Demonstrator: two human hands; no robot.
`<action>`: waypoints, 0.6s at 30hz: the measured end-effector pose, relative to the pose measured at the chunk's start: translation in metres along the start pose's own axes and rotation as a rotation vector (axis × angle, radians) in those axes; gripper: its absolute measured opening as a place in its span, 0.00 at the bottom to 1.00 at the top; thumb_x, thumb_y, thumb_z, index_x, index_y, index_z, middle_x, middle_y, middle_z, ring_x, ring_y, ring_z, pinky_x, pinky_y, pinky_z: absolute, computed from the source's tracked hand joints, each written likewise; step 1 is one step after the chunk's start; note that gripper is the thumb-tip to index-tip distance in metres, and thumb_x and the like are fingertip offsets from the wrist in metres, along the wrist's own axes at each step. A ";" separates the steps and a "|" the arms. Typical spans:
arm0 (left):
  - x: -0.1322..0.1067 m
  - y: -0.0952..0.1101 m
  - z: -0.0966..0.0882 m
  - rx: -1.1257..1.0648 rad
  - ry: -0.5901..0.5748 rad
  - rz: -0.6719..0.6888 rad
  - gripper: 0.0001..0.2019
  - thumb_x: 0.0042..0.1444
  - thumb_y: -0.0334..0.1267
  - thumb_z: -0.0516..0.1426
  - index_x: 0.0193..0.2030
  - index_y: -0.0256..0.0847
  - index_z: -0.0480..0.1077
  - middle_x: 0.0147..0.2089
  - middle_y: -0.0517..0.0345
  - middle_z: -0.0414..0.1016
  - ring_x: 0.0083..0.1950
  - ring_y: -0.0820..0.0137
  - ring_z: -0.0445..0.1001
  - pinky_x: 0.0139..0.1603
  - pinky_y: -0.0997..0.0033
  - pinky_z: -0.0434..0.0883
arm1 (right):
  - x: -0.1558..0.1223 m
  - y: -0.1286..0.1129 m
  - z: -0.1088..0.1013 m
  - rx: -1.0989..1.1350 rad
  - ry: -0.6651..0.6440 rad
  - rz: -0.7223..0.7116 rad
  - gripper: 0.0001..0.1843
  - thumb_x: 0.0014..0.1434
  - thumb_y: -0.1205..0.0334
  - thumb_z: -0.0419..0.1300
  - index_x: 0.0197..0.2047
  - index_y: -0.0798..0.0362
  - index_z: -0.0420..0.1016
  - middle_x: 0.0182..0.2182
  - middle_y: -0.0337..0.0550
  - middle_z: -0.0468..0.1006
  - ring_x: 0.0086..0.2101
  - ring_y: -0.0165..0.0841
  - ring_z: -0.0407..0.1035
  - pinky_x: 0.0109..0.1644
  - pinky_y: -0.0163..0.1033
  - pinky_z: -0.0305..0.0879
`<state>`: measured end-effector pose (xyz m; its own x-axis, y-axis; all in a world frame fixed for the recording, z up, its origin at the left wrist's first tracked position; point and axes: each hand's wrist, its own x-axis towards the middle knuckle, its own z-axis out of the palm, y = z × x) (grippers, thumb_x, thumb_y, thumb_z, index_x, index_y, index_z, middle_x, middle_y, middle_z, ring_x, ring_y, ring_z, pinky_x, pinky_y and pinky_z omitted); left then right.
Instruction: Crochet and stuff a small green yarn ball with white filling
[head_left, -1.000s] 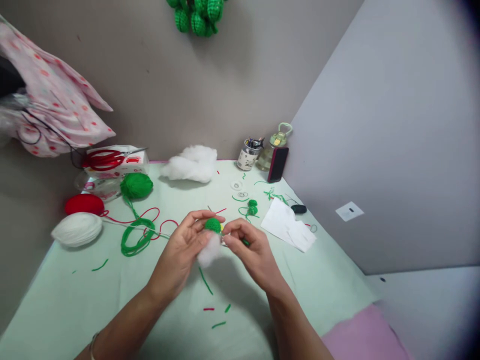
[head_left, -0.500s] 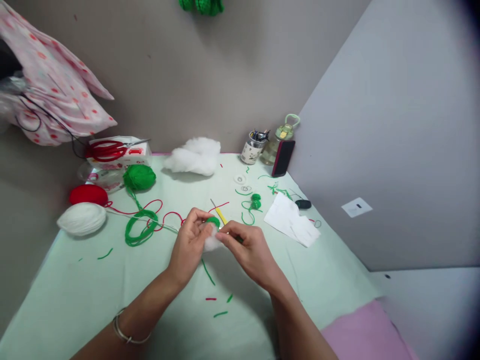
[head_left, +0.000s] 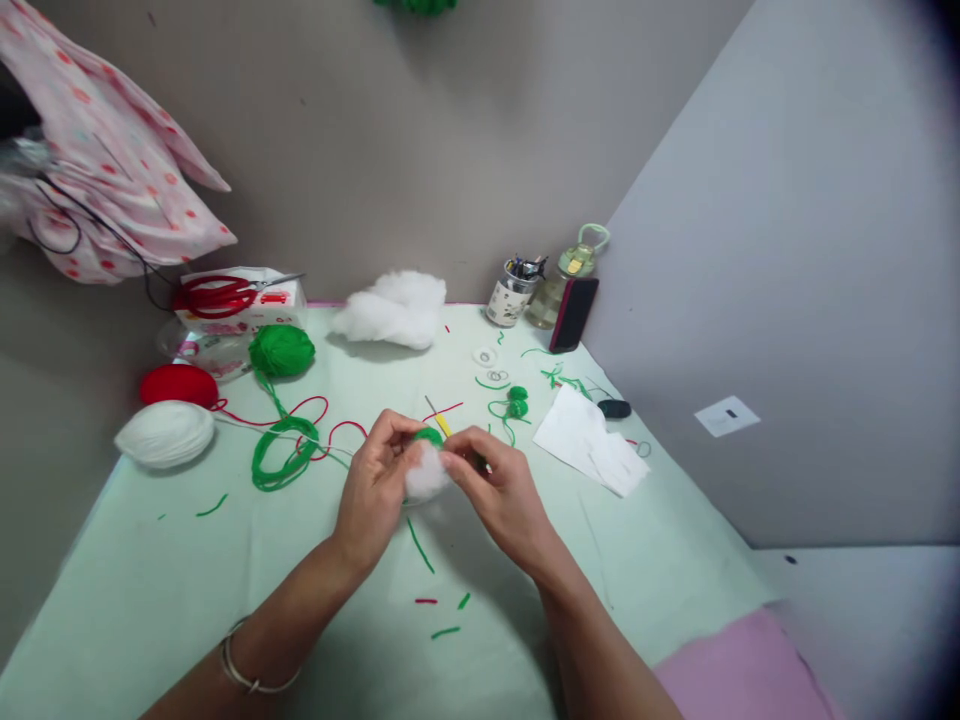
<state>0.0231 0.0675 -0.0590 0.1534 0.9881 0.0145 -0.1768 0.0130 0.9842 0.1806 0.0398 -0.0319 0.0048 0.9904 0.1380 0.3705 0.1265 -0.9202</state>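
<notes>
My left hand [head_left: 375,485] is closed round a small green crocheted piece [head_left: 429,436] with a tuft of white stuffing [head_left: 425,476] bulging from it. My right hand [head_left: 499,490] pinches at that stuffing from the right, fingers pressed together. A crochet hook with a yellow grip [head_left: 441,421] lies on the pale green table cover [head_left: 187,580] just behind my fingers. A green yarn strand runs from the piece toward me across the cover.
Left: white yarn ball [head_left: 165,434], red yarn ball [head_left: 178,385], green yarn ball [head_left: 282,350], red scissors [head_left: 217,296] on a box. Back: stuffing heap [head_left: 390,308], pen cup [head_left: 511,294], bottle [head_left: 562,280], phone [head_left: 574,314]. Right: white paper [head_left: 592,440], small green crocheted bit [head_left: 516,402]. Yarn scraps lie about.
Both hands have drawn closer together and my right fingers now press into the white stuffing at the green piece. The view has shifted slightly.
</notes>
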 end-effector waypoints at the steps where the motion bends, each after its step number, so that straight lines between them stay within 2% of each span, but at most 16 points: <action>1: 0.000 0.000 0.000 0.011 -0.010 0.002 0.07 0.62 0.42 0.61 0.41 0.42 0.69 0.36 0.62 0.71 0.36 0.71 0.69 0.36 0.72 0.65 | 0.000 0.001 0.001 -0.040 -0.022 0.003 0.10 0.66 0.57 0.61 0.34 0.51 0.73 0.29 0.37 0.72 0.29 0.29 0.61 0.34 0.36 0.57; 4: 0.002 0.001 0.000 0.008 -0.066 -0.022 0.08 0.62 0.42 0.61 0.43 0.42 0.69 0.37 0.61 0.71 0.36 0.70 0.70 0.36 0.72 0.66 | 0.001 0.004 0.003 -0.092 -0.021 0.030 0.12 0.65 0.57 0.60 0.31 0.51 0.73 0.25 0.35 0.68 0.27 0.28 0.58 0.31 0.36 0.53; 10: 0.005 0.008 -0.005 -0.012 -0.237 -0.101 0.11 0.65 0.47 0.61 0.46 0.44 0.69 0.42 0.59 0.73 0.42 0.69 0.72 0.43 0.71 0.68 | 0.001 0.008 0.003 -0.120 0.090 0.076 0.15 0.61 0.55 0.62 0.25 0.51 0.68 0.19 0.31 0.56 0.23 0.27 0.48 0.28 0.37 0.45; 14: 0.009 0.010 -0.011 -0.083 -0.283 -0.128 0.13 0.60 0.44 0.66 0.44 0.43 0.68 0.41 0.60 0.72 0.42 0.70 0.72 0.42 0.72 0.68 | 0.000 0.004 -0.001 -0.090 0.017 0.019 0.15 0.67 0.53 0.57 0.30 0.50 0.69 0.23 0.33 0.64 0.25 0.28 0.54 0.31 0.36 0.51; 18: 0.011 0.008 -0.009 0.017 -0.209 -0.090 0.11 0.58 0.41 0.65 0.40 0.42 0.67 0.36 0.62 0.71 0.37 0.70 0.71 0.38 0.72 0.67 | -0.003 -0.002 -0.001 -0.143 -0.121 -0.043 0.13 0.71 0.58 0.51 0.34 0.50 0.68 0.28 0.37 0.69 0.29 0.30 0.60 0.35 0.36 0.55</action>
<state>0.0143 0.0801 -0.0522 0.3664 0.9296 -0.0393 -0.1375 0.0958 0.9859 0.1811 0.0368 -0.0302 -0.1221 0.9849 0.1228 0.4959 0.1677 -0.8520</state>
